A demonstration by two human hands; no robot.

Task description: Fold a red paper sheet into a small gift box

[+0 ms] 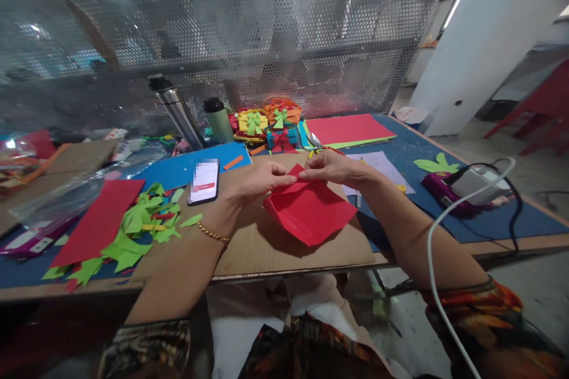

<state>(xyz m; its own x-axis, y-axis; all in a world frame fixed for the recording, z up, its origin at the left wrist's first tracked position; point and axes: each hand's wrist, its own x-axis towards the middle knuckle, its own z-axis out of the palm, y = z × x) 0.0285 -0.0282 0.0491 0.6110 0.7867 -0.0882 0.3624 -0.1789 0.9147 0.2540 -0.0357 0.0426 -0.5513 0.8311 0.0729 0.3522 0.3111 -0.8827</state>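
A folded red paper sheet (309,210) is held just above a brown cardboard board (275,246). My left hand (258,179) pinches its upper edge from the left. My right hand (331,167) pinches the same edge from the right, fingertips almost meeting the left ones. Both hands are closed on the paper. A gold bracelet (213,233) circles my left wrist.
A phone (204,181) lies left of the hands. Green paper scraps (142,225) and a red sheet (100,220) lie further left. Two bottles (178,109) and paper gift boxes (267,121) stand behind, with scissors (315,143), red sheets (347,128), and a glue gun (444,189) at right with its cable.
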